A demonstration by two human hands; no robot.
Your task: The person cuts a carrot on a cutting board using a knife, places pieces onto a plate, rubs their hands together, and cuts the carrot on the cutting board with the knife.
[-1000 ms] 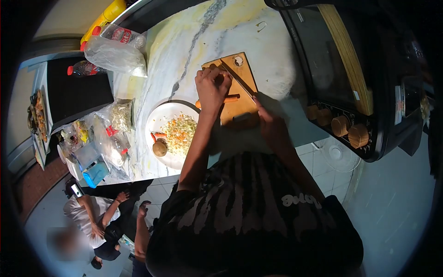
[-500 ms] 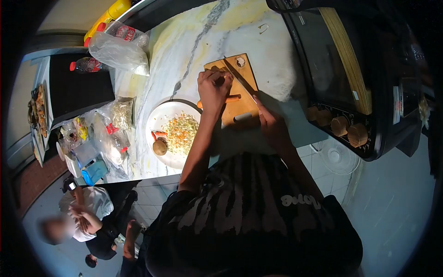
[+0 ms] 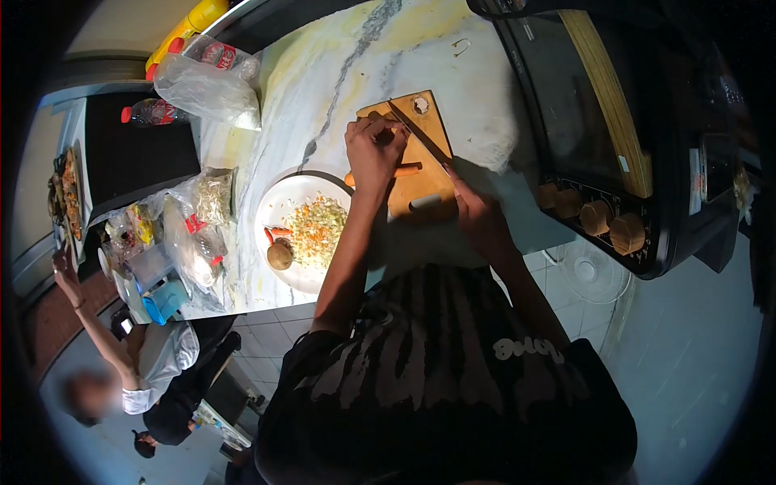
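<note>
left hand (image 3: 376,152), fingers all scrunched, can't tell what's pinched, right hand (image 3: 477,212), fingers round knife (image 3: 420,135), carrot (image 3: 409,170) by left edge of board (image 3: 430,179)

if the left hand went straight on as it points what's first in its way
Probably the knife blade, angled over the wooden cutting board just ahead of the left hand, though the depth is unclear.

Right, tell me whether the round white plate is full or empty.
Partly full: chopped orange and pale pieces cover much of the round white plate, a round brown item lies beside them, and bare surface shows.
</note>
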